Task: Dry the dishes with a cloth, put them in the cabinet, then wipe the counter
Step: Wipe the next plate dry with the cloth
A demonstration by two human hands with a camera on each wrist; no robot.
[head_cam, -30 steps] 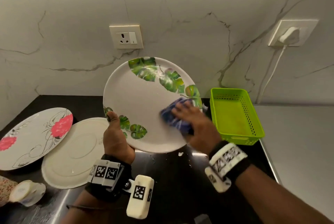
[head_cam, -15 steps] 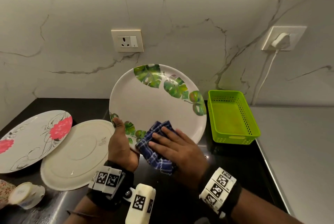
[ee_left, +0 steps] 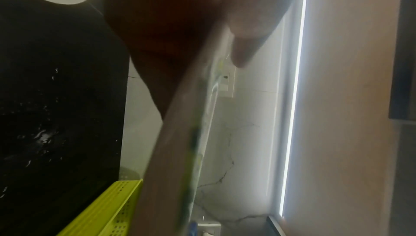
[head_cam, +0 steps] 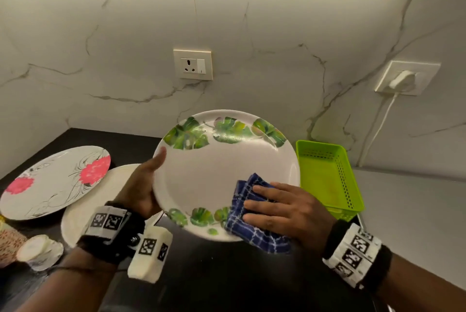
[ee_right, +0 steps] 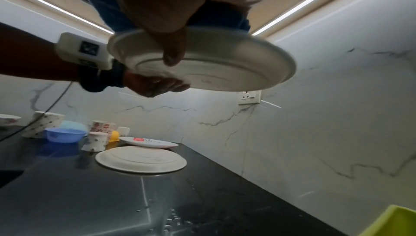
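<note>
A white plate with green leaf prints [head_cam: 222, 173] is held tilted above the black counter [head_cam: 222, 281]. My left hand [head_cam: 147, 185] grips its left rim, with the thumb on the face and the fingers behind. A folded blue checked cloth [head_cam: 249, 218] lies over the plate's lower right rim. My right hand [head_cam: 277, 208] pinches it there, fingers [head_cam: 262, 189] on top. From the right wrist the thumb [ee_right: 175, 51] shows under the plate [ee_right: 213, 68]. The left wrist view sees the plate edge-on [ee_left: 186, 150], blurred.
A pink-flowered plate [head_cam: 55, 180] and a plain white plate [head_cam: 100, 205] lie at the left. Cups [head_cam: 37, 251] stand at the lower left. A green basket [head_cam: 330, 180] sits right of the plate. Further left are cups and a blue bowl [ee_right: 65, 134]. Water drops [ee_right: 171, 218] dot the counter.
The cloth went from the plate's right side down to its lower middle, then over to the lower right rim. The plate turned counter-clockwise in my left hand and lies flatter.
</note>
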